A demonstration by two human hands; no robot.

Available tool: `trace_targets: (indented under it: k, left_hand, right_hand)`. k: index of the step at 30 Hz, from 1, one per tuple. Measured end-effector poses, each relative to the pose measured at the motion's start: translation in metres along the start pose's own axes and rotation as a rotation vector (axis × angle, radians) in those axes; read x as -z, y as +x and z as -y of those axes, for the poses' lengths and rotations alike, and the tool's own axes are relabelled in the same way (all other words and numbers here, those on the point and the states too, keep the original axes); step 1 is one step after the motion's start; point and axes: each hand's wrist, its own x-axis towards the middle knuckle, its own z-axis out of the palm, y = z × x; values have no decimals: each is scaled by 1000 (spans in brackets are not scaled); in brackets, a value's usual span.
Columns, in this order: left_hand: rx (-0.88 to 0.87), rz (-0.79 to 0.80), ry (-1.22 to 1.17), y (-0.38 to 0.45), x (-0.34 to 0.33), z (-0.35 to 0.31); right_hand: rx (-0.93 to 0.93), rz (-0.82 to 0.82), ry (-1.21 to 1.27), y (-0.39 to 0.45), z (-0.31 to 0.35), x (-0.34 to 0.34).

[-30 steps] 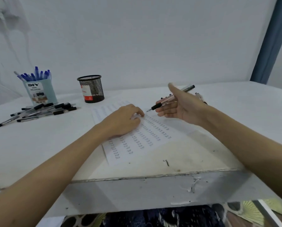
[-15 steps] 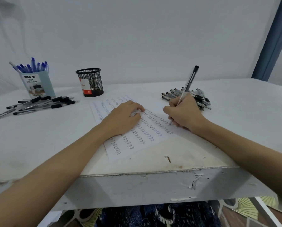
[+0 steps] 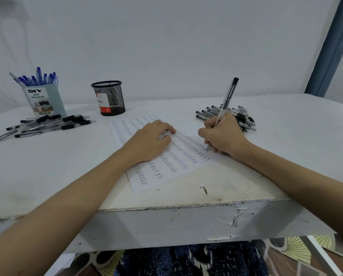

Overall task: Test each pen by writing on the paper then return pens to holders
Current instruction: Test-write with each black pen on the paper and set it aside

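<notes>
Right of centre, the right hand (image 3: 223, 136) now grips the pen (image 3: 226, 100) tip-down on the paper (image 3: 166, 168), no longer raised. The left hand (image 3: 150, 142) stays pressing the paper, fingers loosely bent.

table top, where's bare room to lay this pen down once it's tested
Free patches on the white table: the wide stretch right of the right-hand pile of black-capped pens, and the near-left area between the loose black pens and the left forearm. Crowded: around the light-blue desk organizer, the black mesh cup, and the written paper sheet under both hands.
</notes>
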Motion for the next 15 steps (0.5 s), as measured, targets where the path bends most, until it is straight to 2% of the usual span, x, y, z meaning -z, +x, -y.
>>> trace_targets:
  k: [15]
  left_hand:
    - [-4, -6, -13, 0, 0, 1]
  right_hand:
    - [41, -10, -21, -1, 3, 0]
